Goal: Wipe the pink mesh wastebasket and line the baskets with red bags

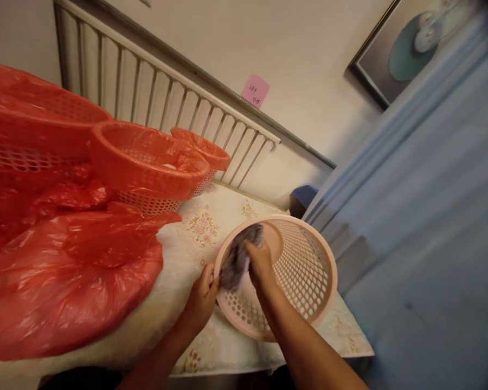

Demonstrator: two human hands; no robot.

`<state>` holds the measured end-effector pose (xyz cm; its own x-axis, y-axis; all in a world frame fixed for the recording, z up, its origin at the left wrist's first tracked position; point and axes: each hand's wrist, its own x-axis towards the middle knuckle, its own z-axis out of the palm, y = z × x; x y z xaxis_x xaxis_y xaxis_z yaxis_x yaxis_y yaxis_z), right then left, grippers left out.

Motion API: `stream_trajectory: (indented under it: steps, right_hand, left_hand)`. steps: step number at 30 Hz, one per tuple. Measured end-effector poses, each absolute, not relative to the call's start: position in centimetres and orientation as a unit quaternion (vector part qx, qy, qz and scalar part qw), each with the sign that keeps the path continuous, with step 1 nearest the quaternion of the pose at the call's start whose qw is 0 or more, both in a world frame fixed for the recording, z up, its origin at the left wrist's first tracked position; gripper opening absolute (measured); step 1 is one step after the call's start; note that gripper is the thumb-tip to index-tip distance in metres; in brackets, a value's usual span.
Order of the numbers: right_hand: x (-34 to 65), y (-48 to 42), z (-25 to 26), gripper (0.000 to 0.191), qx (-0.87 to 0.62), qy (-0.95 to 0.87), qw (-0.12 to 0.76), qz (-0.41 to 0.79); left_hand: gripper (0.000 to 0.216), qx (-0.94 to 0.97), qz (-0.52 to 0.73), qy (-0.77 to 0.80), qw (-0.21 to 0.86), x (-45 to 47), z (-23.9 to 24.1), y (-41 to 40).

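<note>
- A grey cloth [235, 265], blurred, is clamped in the right hand [261, 262] inside the mouth of a pink basket [333, 271]; the left hand [202, 295] has its grip closed on the basket's rim, beside the cloth.
- The basket sits near the right end of the flower-patterned desk [205, 355]; its mouth faces the camera; whether it stands level or tilts cannot be told.
- The cloth looks soft, light and limp, unlikely to break; a bunched hold at its middle, as here, should serve, though loose folds could catch on the rim.
- The basket looks light and fairly stiff, its plastic perhaps slick; the rolled rim seems the best hold.
- The desk's near edge and near right corner run close to the basket; a blue curtain [410, 260] hangs just beyond.
- Leftward, a strip of patterned desktop offers room before a red bag [85, 292]; red-lined baskets [146, 201] stand behind, toward the far edge and radiator [154, 97].
</note>
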<state>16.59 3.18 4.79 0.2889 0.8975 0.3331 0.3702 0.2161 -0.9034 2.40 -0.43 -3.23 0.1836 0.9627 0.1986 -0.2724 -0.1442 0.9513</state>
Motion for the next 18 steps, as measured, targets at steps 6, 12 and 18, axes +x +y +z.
stream_trajectory:
  steps: [6,12,18]
  right_hand:
    - [17.7,0.7,2.3,0.035,-0.634,-0.737,0.172,0.16]
    - [20.4,1.0,2.0,0.027,-0.694,-0.662,0.192,0.209]
    - [18.5,3.2,1.4,0.018,-0.654,-0.547,0.408,0.326]
  left_hand:
    - [0.023,0.478,0.569,0.354,0.567,2.3,-4.1,0.2]
    - [0.02,0.501,0.559,0.345,0.564,2.5,-4.2,-0.2]
    - [0.02,0.548,0.54,0.361,0.527,2.4,-3.5,-0.7]
